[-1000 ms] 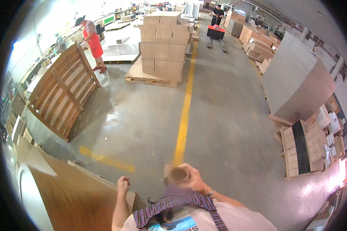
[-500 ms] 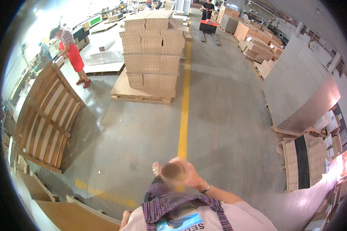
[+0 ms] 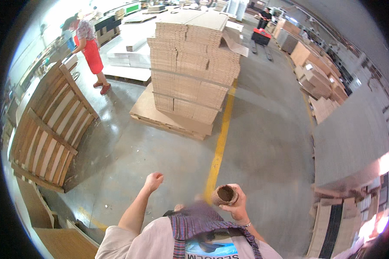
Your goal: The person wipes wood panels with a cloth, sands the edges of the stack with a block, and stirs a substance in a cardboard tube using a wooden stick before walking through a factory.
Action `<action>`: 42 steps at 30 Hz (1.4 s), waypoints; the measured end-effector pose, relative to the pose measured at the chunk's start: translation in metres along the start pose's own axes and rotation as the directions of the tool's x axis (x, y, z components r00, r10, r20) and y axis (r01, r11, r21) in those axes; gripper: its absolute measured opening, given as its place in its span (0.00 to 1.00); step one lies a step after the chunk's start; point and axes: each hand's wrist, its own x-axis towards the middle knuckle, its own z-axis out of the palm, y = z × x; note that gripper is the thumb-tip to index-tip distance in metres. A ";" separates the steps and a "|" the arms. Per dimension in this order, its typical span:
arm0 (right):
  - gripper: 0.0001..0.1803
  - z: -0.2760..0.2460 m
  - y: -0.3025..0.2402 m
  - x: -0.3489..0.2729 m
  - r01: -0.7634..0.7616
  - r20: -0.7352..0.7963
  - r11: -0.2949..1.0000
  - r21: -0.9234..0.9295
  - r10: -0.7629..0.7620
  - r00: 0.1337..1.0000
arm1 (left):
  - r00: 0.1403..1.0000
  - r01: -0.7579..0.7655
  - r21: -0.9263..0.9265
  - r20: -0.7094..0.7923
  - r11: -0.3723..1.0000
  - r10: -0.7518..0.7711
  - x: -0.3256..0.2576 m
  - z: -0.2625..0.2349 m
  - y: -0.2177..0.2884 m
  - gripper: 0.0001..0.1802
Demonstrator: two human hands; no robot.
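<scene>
My right hand (image 3: 237,203) grips a short brown hollow roll (image 3: 225,195) in front of my waist; its open end faces up and is dark inside. I cannot tell whether the roll is a tape roll or a cardboard tube. A band sits on my right wrist. My left hand (image 3: 153,181) is held out over the grey floor, its fingers curled in, with nothing visible in it. Ahead of me, a tall strapped stack of flat cardboard (image 3: 188,73) stands on a pallet (image 3: 173,123).
A slatted wooden pallet (image 3: 52,129) stands on edge at the left. Beyond it a person in a red apron (image 3: 92,56) bends over a bench. A yellow line (image 3: 220,146) crosses the floor. Large grey panels (image 3: 354,142) stand right. Far off are a person in black (image 3: 265,17) and a red pallet truck (image 3: 260,37).
My left arm has come up into view and reaches forward. My right hand has moved right and lower with the roll. The cardboard stack looks nearer.
</scene>
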 end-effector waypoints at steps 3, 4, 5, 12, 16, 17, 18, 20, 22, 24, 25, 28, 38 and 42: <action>0.33 -0.009 0.018 0.052 -0.106 0.076 0.992 0.074 0.100 0.992 | 1.000 0.030 -0.290 0.000 0.957 -0.031 0.030 0.010 0.042 0.17; 0.33 -0.010 0.020 0.075 -0.105 0.116 0.994 0.035 0.101 0.988 | 0.999 0.039 -0.366 -0.005 0.930 -0.044 0.038 0.005 0.043 0.17; 0.33 -0.011 0.022 0.099 -0.103 0.157 0.995 -0.004 0.102 0.982 | 0.996 0.088 -0.284 -0.004 0.955 -0.093 0.042 0.011 0.027 0.17; 0.35 0.030 0.053 0.260 -0.032 0.415 0.996 -0.088 0.066 0.907 | 0.723 0.682 0.126 0.027 0.720 -0.690 -0.062 0.024 -0.154 0.16; 0.34 0.115 0.062 0.350 -0.056 0.535 0.997 -0.051 0.075 0.842 | 0.372 0.898 -0.224 -0.076 0.379 -0.925 -0.120 0.022 -0.235 0.14; 0.34 0.136 0.070 0.367 -0.056 0.554 0.998 -0.037 0.067 0.830 | 0.315 0.894 -0.313 -0.073 0.322 -0.946 -0.121 0.016 -0.248 0.14; 0.35 0.155 0.077 0.383 -0.035 0.562 0.997 -0.075 0.071 0.824 | 0.393 0.885 -0.252 -0.043 0.391 -0.918 -0.104 0.006 -0.248 0.13; 0.37 0.199 0.088 0.418 0.017 0.571 0.989 -0.144 0.069 0.818 | 0.547 0.831 -0.137 0.020 0.540 -0.837 -0.052 -0.034 -0.232 0.13; 0.39 0.247 0.085 0.446 -0.089 0.571 0.994 -0.064 0.110 0.814 | 0.579 0.807 -0.194 0.068 0.558 -0.813 0.006 -0.087 -0.220 0.14; 0.40 0.299 0.077 0.480 -0.104 0.601 0.994 0.035 0.062 0.797 | 0.724 0.686 -0.090 -0.021 0.722 -0.690 0.071 -0.136 -0.240 0.15; 0.40 0.321 0.084 0.495 -0.100 0.614 0.993 0.055 0.045 0.788 | 0.789 0.605 -0.072 -0.079 0.793 -0.609 0.099 -0.159 -0.254 0.16; 0.39 0.374 0.060 0.539 -0.113 0.615 0.993 -0.037 0.111 0.781 | 0.822 0.541 -0.133 -0.124 0.830 -0.556 0.208 -0.265 -0.241 0.15; 0.34 0.508 0.107 0.707 0.003 0.616 1.000 -0.031 0.017 0.787 | 0.797 0.526 -0.218 -0.209 0.822 -0.566 0.383 -0.423 -0.306 0.14; 0.35 0.555 0.103 0.783 -0.074 0.617 0.997 -0.004 0.061 0.785 | 0.724 0.676 -0.140 -0.055 0.723 -0.687 0.376 -0.435 -0.346 0.15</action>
